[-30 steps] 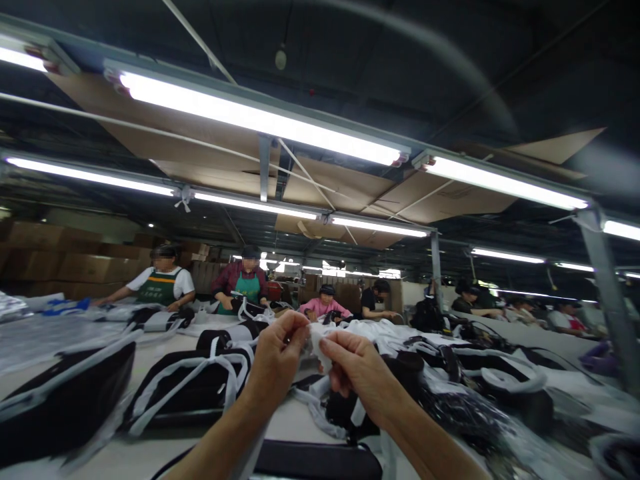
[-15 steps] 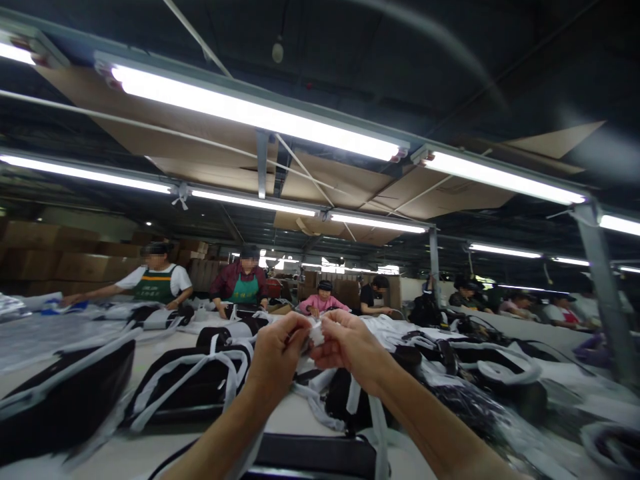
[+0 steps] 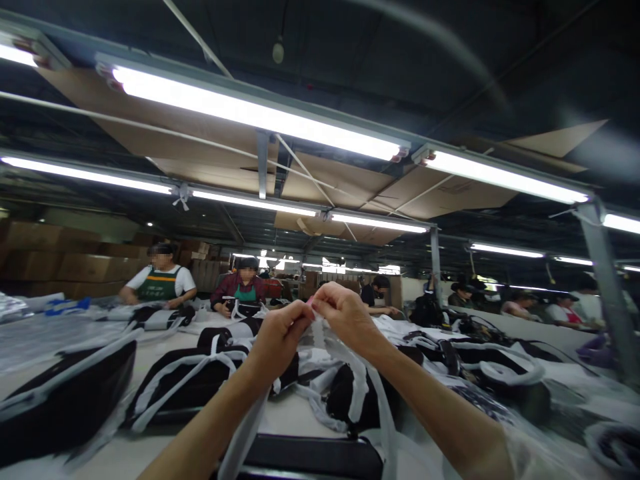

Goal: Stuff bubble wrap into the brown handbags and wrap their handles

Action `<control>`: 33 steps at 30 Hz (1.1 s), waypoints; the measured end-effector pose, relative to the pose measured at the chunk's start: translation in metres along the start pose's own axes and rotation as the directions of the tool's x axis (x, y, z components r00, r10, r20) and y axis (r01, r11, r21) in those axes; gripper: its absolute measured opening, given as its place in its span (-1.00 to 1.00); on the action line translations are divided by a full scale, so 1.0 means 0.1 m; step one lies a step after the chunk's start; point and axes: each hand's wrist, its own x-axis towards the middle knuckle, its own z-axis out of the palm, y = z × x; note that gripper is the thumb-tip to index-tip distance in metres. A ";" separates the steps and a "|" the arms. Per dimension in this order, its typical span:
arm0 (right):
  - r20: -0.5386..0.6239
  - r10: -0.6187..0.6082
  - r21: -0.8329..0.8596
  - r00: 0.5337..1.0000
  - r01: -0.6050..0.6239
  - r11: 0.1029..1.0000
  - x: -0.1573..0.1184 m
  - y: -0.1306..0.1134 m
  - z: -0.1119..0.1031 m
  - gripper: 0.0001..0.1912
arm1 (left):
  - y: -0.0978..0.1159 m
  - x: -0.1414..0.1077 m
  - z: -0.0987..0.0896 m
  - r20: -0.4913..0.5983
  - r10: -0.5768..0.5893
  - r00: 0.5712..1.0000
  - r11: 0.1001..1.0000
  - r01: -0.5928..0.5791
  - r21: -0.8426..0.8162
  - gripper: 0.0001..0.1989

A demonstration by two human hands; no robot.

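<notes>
The left hand (image 3: 277, 337) is half curled, thumb and forefinger pinched together at the top of a white strip (image 3: 319, 333). The right hand (image 3: 345, 319) meets it there, its thumb and forefinger also closed on the strip, fingertips touching or nearly touching those of the left. The strip hangs from the pinch, above the table (image 3: 290, 419); its exact upper end is hidden by the fingers.

At far left, stacked cardboard boxes (image 3: 95, 268) stand in the background; their contents cannot be seen. Nearer, a dark bag (image 3: 70, 393) leans with a pale wrapped band across it. Next comes a black bag (image 3: 195, 390), its white-wrapped straps looped over the front, its inside out of sight. In front, below the hands, lies a flat black case (image 3: 315, 455). To the right, a pale-wrapped coil (image 3: 505, 375) rests among dark bags and clear plastic.
</notes>
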 end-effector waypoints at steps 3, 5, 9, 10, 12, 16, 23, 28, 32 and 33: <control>-0.018 0.033 0.046 0.999 -0.032 0.998 0.05 0.04 0.03 -0.88 | -0.02 0.11 -0.08 0.066 -0.011 0.998 1.000 0.012 -0.015 -0.82; 0.005 0.077 0.106 0.997 -0.077 0.991 0.06 0.09 0.05 -0.85 | -0.02 0.15 -0.13 0.128 -0.015 0.992 1.000 0.018 -0.022 -0.84; 0.153 0.160 0.229 0.975 -0.193 0.954 0.04 0.18 0.03 -0.75 | 0.03 0.15 -0.18 0.249 -0.006 0.969 1.000 0.011 -0.020 -0.83; 0.196 0.170 0.249 0.966 -0.216 0.944 0.04 0.18 0.03 -0.74 | 0.05 0.14 -0.19 0.267 -0.006 0.964 1.000 0.011 -0.019 -0.83; 0.240 0.179 0.273 0.954 -0.243 0.931 0.04 0.18 0.03 -0.72 | 0.08 0.12 -0.20 0.287 -0.007 0.958 1.000 0.015 -0.024 -0.82; 0.136 0.160 0.257 0.978 -0.191 0.947 0.06 0.14 0.08 -0.81 | 0.09 0.08 -0.17 0.342 0.011 0.940 0.999 0.005 -0.045 -0.80; -0.072 0.125 0.201 0.990 -0.109 0.974 0.28 0.13 -0.07 -0.80 | 0.20 0.07 -0.05 0.374 -0.014 0.927 1.000 0.016 -0.001 -0.87; 0.016 0.061 0.210 0.998 -0.063 0.976 0.45 0.07 -0.17 -0.82 | 0.26 0.18 0.10 0.227 -0.002 0.974 0.823 -0.128 0.553 -0.67; -0.062 0.025 0.239 0.998 -0.010 0.971 0.49 0.06 -0.14 -0.80 | 0.16 0.13 0.26 0.327 0.012 0.945 0.660 -0.253 0.708 -0.68; -0.076 0.024 0.243 0.997 -0.005 0.970 0.47 0.07 -0.12 -0.79 | 0.13 0.10 0.29 0.354 0.004 0.935 0.637 -0.275 0.720 -0.69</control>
